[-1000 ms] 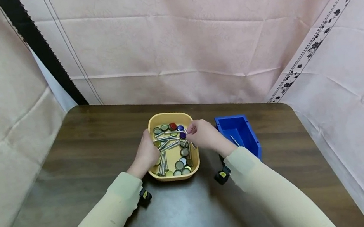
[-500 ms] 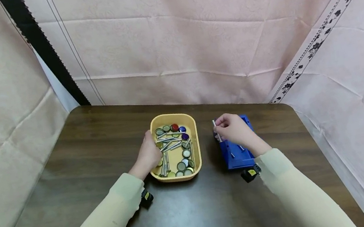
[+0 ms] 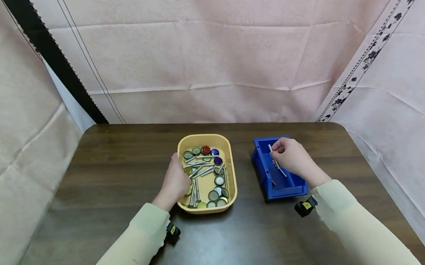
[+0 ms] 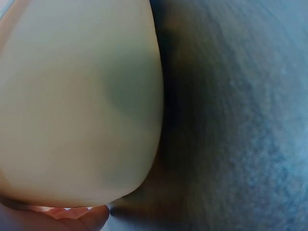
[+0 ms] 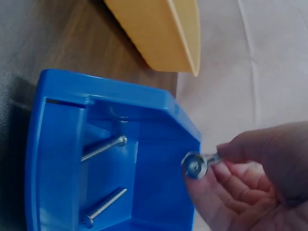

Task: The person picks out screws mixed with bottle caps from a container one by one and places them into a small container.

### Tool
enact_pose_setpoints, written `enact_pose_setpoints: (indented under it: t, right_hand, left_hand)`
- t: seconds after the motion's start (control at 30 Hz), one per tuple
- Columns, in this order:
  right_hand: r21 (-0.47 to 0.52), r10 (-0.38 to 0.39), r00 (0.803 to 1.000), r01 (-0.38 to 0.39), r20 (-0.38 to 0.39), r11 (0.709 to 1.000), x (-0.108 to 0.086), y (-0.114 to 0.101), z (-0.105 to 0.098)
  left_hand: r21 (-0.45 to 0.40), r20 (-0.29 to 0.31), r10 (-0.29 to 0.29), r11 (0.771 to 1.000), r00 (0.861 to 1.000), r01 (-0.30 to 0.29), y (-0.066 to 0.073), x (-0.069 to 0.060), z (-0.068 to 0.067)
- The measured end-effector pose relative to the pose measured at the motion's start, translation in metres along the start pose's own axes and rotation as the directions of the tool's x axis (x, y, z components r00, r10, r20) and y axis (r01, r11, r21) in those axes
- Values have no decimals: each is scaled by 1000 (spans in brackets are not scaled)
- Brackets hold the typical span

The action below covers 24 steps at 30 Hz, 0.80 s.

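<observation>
My left hand (image 3: 174, 181) grips the left side of a yellow tray (image 3: 229, 171) that holds screws and bottle caps; its fingers (image 4: 91, 217) show under the tray (image 4: 77, 106) in the left wrist view. Over a blue bin (image 3: 287, 192), my right hand (image 3: 296, 159) pinches a silver screw (image 3: 271, 148) between thumb and fingers. The right wrist view shows that hand (image 5: 250, 178) beside the bin (image 5: 53, 159), the held screw's round head (image 5: 194, 165) facing the camera. Two screws lie inside the bin, one (image 5: 103, 148) above the other (image 5: 106, 207) in that view.
Both containers stand on a dark wooden table (image 3: 230, 249), the yellow one left of the blue one with a gap between. Pale cloth (image 3: 200, 52) hangs behind the table and at both sides.
My right hand has moved from the yellow tray rightward to over the blue bin, carrying a screw. My left hand stays on the tray, which sits slightly further right in view.
</observation>
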State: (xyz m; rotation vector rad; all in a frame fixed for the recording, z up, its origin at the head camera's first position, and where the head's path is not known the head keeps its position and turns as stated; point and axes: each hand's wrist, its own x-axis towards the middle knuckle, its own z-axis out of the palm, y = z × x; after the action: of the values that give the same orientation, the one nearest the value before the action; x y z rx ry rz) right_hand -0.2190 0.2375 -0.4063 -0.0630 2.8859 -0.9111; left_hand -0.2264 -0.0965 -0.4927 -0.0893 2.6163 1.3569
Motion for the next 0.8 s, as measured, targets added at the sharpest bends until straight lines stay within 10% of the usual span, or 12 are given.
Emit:
enact_pose_setpoints:
  t: [0.27,0.8]
  right_hand:
    - [-195,28,1000,-29,-8,980,-1,-1,8]
    - [-277,102,980,-52,170,959,5,11,21]
  left_hand:
    - [3,-7,21,1000,1000,-21,-3,1,2]
    - [-5,5,21,1000,1000,-21,-1,1,1]
